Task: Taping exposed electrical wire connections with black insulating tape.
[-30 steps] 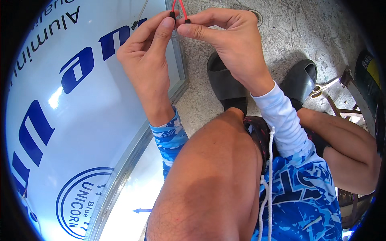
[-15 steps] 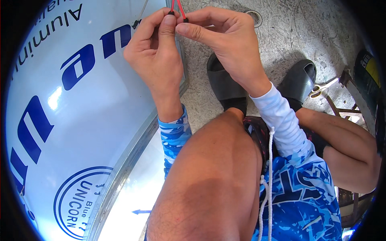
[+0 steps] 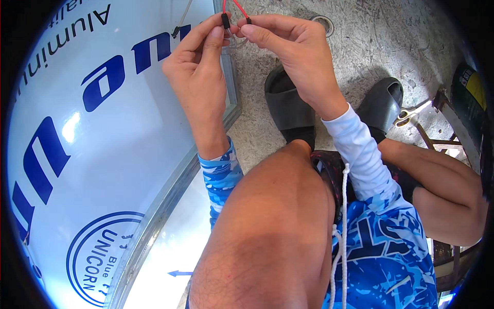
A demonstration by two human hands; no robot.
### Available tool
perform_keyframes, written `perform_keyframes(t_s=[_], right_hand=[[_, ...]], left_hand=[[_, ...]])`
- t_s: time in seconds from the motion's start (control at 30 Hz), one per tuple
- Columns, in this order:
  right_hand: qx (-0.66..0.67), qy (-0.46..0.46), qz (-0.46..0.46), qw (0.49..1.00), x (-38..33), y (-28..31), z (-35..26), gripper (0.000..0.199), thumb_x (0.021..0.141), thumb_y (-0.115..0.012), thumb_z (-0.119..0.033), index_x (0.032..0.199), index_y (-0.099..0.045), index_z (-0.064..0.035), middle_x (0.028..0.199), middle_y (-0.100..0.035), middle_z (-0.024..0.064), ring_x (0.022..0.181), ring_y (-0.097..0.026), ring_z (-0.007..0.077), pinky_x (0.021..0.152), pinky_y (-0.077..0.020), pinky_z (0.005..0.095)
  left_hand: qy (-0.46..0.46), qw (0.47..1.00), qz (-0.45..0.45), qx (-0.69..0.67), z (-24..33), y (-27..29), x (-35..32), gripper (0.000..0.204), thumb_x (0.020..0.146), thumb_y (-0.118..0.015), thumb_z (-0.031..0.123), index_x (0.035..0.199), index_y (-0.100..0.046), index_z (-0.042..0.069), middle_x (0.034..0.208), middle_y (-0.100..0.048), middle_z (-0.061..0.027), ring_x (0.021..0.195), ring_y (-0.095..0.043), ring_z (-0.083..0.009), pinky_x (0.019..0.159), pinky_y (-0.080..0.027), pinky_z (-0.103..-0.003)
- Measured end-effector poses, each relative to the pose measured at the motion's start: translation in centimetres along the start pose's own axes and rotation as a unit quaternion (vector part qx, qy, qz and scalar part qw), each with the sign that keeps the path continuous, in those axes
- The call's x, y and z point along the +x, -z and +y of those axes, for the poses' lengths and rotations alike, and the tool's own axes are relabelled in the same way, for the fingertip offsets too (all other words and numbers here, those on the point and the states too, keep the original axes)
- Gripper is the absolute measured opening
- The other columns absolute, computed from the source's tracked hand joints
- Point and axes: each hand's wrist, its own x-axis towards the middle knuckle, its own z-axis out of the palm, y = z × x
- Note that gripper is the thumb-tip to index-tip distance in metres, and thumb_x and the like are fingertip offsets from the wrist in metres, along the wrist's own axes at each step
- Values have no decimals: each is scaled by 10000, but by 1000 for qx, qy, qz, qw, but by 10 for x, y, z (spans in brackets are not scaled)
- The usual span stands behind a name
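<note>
Two red wires with black ends come down from the top edge. My left hand [image 3: 198, 77] pinches one between thumb and fingers; its black sleeve [image 3: 225, 21] shows above the thumb. The other red wire [image 3: 240, 8] ends in a black piece [image 3: 249, 21] at the fingertips of my right hand [image 3: 306, 64], which is closed in a pinch. A small gap separates the two sets of fingertips. Something thin and pale curves below them, too fine to make out. Both hands are above the edge of a glossy white panel [image 3: 128, 149] with blue lettering.
A metal frame edge [image 3: 170, 198] borders the panel on my left. A grey cable [image 3: 184, 14] with a black end lies over the panel. On the concrete floor [image 3: 355, 46] are a roll of tape [image 3: 323, 24] and scissors [image 3: 406, 116]. A metal frame [image 3: 442, 141] stands at the right.
My fingertips have drawn slightly apart, and my right hand has shifted a little to the right. More of the black sleeve on the left wire now shows.
</note>
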Motion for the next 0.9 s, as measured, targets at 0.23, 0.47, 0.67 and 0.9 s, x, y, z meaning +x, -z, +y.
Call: perform_keyframes(t_s=[0.23, 0.47, 0.67, 0.9], right_hand=[[-23, 59, -2, 998, -4, 1, -3, 172, 828, -716, -73, 975, -714, 18, 905, -716, 94, 834, -657, 109, 794, -504, 230], [-38, 123, 21, 991, -2, -4, 2, 126, 770, -746, -51, 879, -734, 10, 797, -710, 84, 756, -655, 111, 692, -510, 211], [-13, 163, 31, 986, -3, -3, 8, 132, 736, -736, 35, 867, -720, 30, 847, -692, 115, 770, -663, 151, 702, -543, 249], [-74, 216, 21, 973, -7, -1, 8, 171, 737, -711, 120, 897, -698, 63, 914, -668, 117, 876, -669, 180, 774, -572, 263]], left_hand=[[41, 995, 3, -89, 6, -2, -2, 187, 881, -644, 48, 1040, -677, -46, 874, -693, -100, 798, -643, -131, 749, -509, -243], [47, 994, -9, -95, 9, -1, -3, 195, 882, -651, 57, 1043, -663, -52, 910, -687, -103, 852, -638, -122, 772, -510, -242], [14, 995, -28, -99, 9, -1, -3, 187, 885, -646, 51, 1043, -662, -48, 901, -681, -88, 846, -637, -120, 773, -507, -240], [-4, 995, -25, -98, 12, 2, -1, 183, 873, -659, 46, 1035, -668, -38, 882, -679, -84, 834, -639, -121, 765, -509, -238]])
